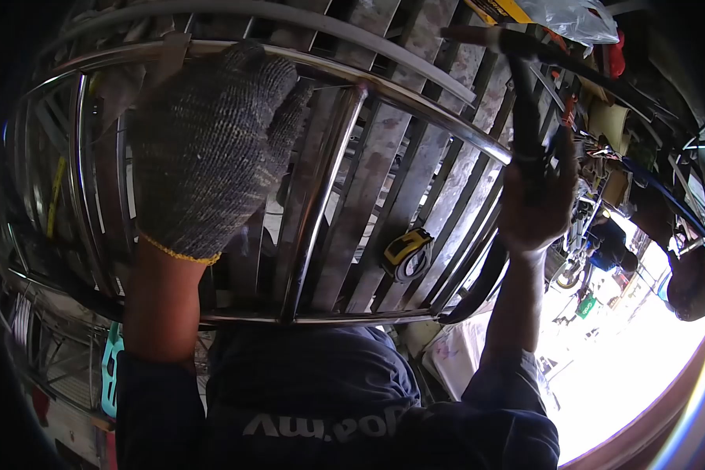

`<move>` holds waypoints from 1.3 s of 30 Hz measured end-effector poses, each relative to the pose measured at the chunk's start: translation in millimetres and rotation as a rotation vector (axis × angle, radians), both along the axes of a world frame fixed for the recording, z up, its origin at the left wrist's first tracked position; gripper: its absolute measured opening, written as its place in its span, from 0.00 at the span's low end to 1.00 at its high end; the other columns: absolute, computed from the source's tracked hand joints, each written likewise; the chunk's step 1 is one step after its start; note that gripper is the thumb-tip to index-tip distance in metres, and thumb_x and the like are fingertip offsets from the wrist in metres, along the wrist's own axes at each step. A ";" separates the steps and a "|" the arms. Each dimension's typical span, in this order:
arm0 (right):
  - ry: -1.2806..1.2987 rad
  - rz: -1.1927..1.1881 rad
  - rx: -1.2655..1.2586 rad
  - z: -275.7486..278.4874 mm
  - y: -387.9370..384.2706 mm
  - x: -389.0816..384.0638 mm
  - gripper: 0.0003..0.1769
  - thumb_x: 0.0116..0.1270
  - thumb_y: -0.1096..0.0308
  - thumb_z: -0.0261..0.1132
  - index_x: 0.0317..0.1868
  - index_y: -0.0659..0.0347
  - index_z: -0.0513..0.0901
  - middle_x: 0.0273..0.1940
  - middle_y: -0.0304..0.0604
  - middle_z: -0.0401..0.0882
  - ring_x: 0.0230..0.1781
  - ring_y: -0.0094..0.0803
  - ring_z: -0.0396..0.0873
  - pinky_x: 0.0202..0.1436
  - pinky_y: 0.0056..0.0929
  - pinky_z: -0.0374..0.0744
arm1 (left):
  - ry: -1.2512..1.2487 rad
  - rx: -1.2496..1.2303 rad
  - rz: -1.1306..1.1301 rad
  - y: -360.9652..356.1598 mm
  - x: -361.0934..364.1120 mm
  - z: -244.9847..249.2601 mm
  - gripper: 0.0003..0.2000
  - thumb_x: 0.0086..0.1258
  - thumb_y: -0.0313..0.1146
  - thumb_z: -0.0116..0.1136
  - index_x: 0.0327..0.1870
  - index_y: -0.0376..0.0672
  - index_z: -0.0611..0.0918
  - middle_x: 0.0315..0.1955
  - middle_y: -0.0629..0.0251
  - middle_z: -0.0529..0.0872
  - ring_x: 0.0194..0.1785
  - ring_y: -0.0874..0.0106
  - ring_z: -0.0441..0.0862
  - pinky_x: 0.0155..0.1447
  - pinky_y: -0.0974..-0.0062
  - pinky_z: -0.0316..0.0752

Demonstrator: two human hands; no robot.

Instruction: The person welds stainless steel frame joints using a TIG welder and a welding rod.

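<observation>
My left hand [211,149], in a dark grey knitted glove with a yellow cuff, is closed at the upper rail of a shiny metal tube frame [321,196]. Its fingertips are partly hidden. My right hand [539,200] is bare, raised beside the frame's right end, with its fingers wrapped round the dark handle of a T-shaped tool [522,102]. Shadow hides much of that grip and the tool's exact kind. Between the hands, a yellow and black tape measure [407,254] rests on the slats beyond the frame's crossbar.
Flat metal slats [376,149] lie under the frame, with gaps between them. A curved grey bar [368,35] runs along the far side. A clear plastic bag [576,19] sits at the upper right. People [609,247] are in the bright area on the right.
</observation>
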State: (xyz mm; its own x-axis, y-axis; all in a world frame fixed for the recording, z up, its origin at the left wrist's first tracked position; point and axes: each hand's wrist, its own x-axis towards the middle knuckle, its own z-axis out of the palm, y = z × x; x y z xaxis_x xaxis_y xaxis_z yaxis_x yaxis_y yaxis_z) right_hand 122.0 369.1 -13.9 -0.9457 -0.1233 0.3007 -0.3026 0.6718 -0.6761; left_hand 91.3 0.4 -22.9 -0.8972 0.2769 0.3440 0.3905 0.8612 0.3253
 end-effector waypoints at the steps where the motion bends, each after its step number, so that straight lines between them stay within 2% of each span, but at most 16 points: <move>1: 0.088 0.113 0.085 -4.1 -7.3 5.2 0.43 0.68 0.86 0.73 0.80 0.81 0.64 0.75 0.70 0.74 0.72 0.47 0.81 0.71 0.38 0.83 | -0.006 0.005 0.000 1.2 0.5 1.0 0.07 0.72 0.36 0.74 0.46 0.47 0.92 0.42 0.65 0.94 0.43 0.64 0.92 0.50 0.68 0.87; 2: 0.029 0.105 0.111 -6.1 -14.3 12.6 0.43 0.67 0.85 0.73 0.80 0.82 0.63 0.74 0.70 0.75 0.70 0.48 0.83 0.70 0.38 0.84 | -0.009 0.029 0.005 2.6 1.5 0.2 0.07 0.72 0.37 0.73 0.45 0.47 0.92 0.42 0.65 0.93 0.43 0.64 0.92 0.50 0.67 0.86; 4: 0.027 0.218 0.138 -21.3 -14.5 17.6 0.43 0.71 0.87 0.68 0.83 0.78 0.60 0.79 0.67 0.68 0.74 0.48 0.80 0.72 0.40 0.82 | -0.017 0.010 0.011 4.1 1.3 -0.8 0.07 0.73 0.38 0.73 0.43 0.46 0.91 0.40 0.64 0.93 0.42 0.63 0.91 0.49 0.67 0.86; 5: -0.061 0.234 0.122 -25.1 -11.2 22.8 0.45 0.70 0.88 0.67 0.84 0.77 0.57 0.80 0.67 0.67 0.77 0.52 0.75 0.76 0.44 0.79 | -0.020 0.001 0.017 3.9 1.0 -1.6 0.07 0.73 0.39 0.72 0.42 0.46 0.91 0.39 0.64 0.92 0.41 0.63 0.91 0.48 0.66 0.86; 7: 0.004 0.260 0.207 -26.8 -9.6 24.2 0.46 0.71 0.87 0.68 0.85 0.76 0.55 0.80 0.68 0.67 0.78 0.57 0.73 0.77 0.47 0.79 | 0.011 0.004 0.021 4.6 1.9 -2.8 0.08 0.74 0.40 0.72 0.39 0.45 0.89 0.38 0.63 0.91 0.40 0.63 0.90 0.47 0.65 0.85; 9: 0.139 0.268 0.193 -30.9 -9.8 17.1 0.43 0.66 0.85 0.74 0.80 0.79 0.64 0.74 0.69 0.75 0.65 0.52 0.86 0.61 0.37 0.87 | 0.028 -0.012 0.029 4.2 3.5 -3.7 0.09 0.74 0.40 0.71 0.37 0.45 0.88 0.36 0.62 0.90 0.39 0.62 0.89 0.47 0.64 0.85; 11: 0.235 0.279 0.206 -33.5 -8.1 11.8 0.43 0.63 0.84 0.76 0.77 0.80 0.69 0.71 0.70 0.79 0.59 0.49 0.91 0.54 0.32 0.92 | 0.032 -0.045 0.040 3.5 5.3 -4.0 0.09 0.74 0.39 0.70 0.36 0.44 0.87 0.35 0.61 0.90 0.39 0.62 0.89 0.46 0.64 0.85; 14: 0.267 0.278 0.263 -29.8 -8.2 13.3 0.44 0.61 0.86 0.75 0.78 0.80 0.68 0.70 0.70 0.79 0.61 0.50 0.90 0.57 0.33 0.91 | 0.104 -0.091 0.020 -1.0 8.4 -14.9 0.09 0.74 0.39 0.70 0.36 0.44 0.88 0.36 0.62 0.90 0.39 0.61 0.89 0.47 0.63 0.85; 16: 0.133 0.286 0.212 -29.9 -3.6 23.0 0.42 0.68 0.88 0.69 0.81 0.78 0.62 0.76 0.70 0.72 0.71 0.59 0.80 0.68 0.46 0.85 | 0.089 -0.056 0.024 -1.0 11.1 -24.5 0.09 0.74 0.38 0.70 0.37 0.44 0.88 0.36 0.62 0.90 0.39 0.61 0.89 0.47 0.63 0.85; 18: 0.058 0.284 0.170 -34.4 -0.6 27.6 0.42 0.72 0.89 0.66 0.83 0.77 0.59 0.78 0.70 0.69 0.76 0.63 0.75 0.73 0.51 0.83 | 0.092 -0.042 0.026 -2.0 12.3 -27.6 0.08 0.74 0.38 0.70 0.38 0.44 0.88 0.36 0.62 0.90 0.39 0.61 0.89 0.47 0.63 0.86; 22: 0.054 0.284 0.132 -39.1 1.7 27.2 0.42 0.70 0.89 0.67 0.83 0.77 0.60 0.75 0.71 0.73 0.74 0.60 0.78 0.71 0.49 0.84 | 0.194 -0.102 0.010 -3.9 10.5 -24.9 0.07 0.74 0.37 0.70 0.40 0.44 0.89 0.37 0.62 0.91 0.40 0.62 0.90 0.49 0.64 0.87; 30: 0.078 0.330 0.193 -29.1 -7.0 21.0 0.42 0.70 0.89 0.65 0.83 0.76 0.61 0.72 0.73 0.76 0.74 0.58 0.79 0.71 0.47 0.83 | 0.101 -0.115 -0.046 8.2 -0.4 2.1 0.07 0.74 0.37 0.71 0.44 0.45 0.91 0.42 0.63 0.93 0.43 0.64 0.92 0.52 0.65 0.88; 34: 0.062 0.321 0.206 -25.7 -8.0 20.3 0.42 0.70 0.88 0.66 0.83 0.76 0.61 0.71 0.73 0.77 0.72 0.57 0.80 0.70 0.46 0.84 | 0.249 -0.135 -0.041 -7.6 11.3 -37.9 0.07 0.75 0.37 0.71 0.46 0.46 0.92 0.43 0.64 0.94 0.45 0.65 0.93 0.54 0.65 0.88; 39: 0.071 0.336 0.228 -24.3 -8.5 18.1 0.42 0.70 0.88 0.66 0.83 0.76 0.62 0.71 0.73 0.77 0.71 0.57 0.81 0.70 0.46 0.84 | 0.230 -0.146 -0.040 -11.3 17.1 -42.8 0.08 0.75 0.38 0.71 0.47 0.47 0.92 0.44 0.65 0.94 0.46 0.66 0.93 0.55 0.65 0.88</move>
